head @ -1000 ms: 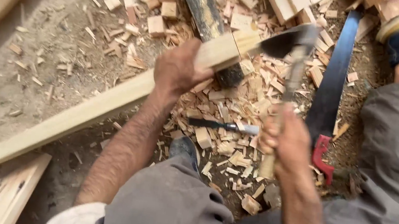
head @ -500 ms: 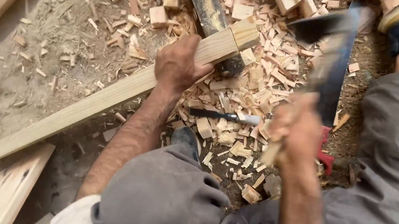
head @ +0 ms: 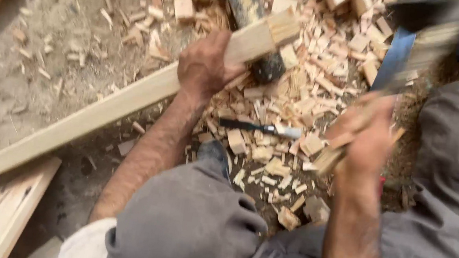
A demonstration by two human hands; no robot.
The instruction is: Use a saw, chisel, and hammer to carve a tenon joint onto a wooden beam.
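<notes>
head view: left hand (head: 205, 64) is wrapped tight round the plank (head: 130, 96), near its raised end, which rests on a dark log (head: 250, 12) over the chips (head: 295, 96). right hand (head: 367, 140) is fisted on the adze (head: 414, 46) handle, tool blurred up by the top right corner, well apart from the plank end. a chisel (head: 261, 128) lies in the chips between the hands. compared with a second ago the blade was down against the plank end, now it's lifted high and away.
</notes>
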